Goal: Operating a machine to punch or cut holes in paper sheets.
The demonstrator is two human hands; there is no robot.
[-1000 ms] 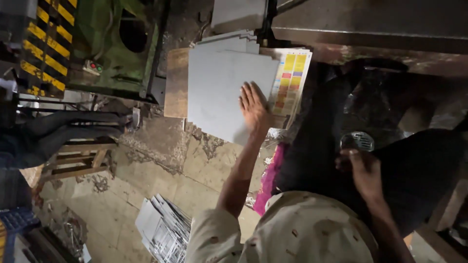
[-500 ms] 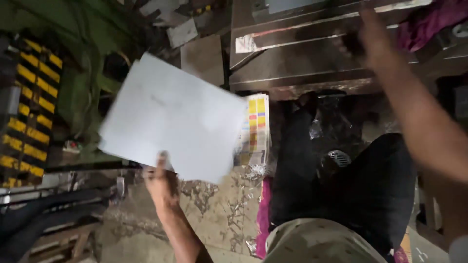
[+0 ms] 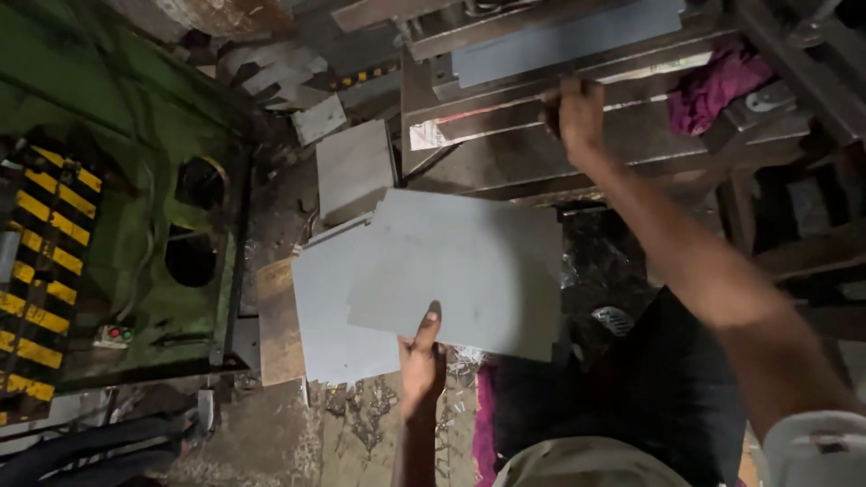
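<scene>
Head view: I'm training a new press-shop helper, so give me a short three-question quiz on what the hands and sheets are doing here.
1. True or false: the left hand holds a grey sheet by its near edge.
2. What does the right hand grip? A) the magenta cloth B) the edge of the metal machine bed C) the stack of grey sheets
3. Fill in: the green machine frame carries yellow and ____ hazard stripes.

Key: 1 true; 2 B; 3 black.
</scene>
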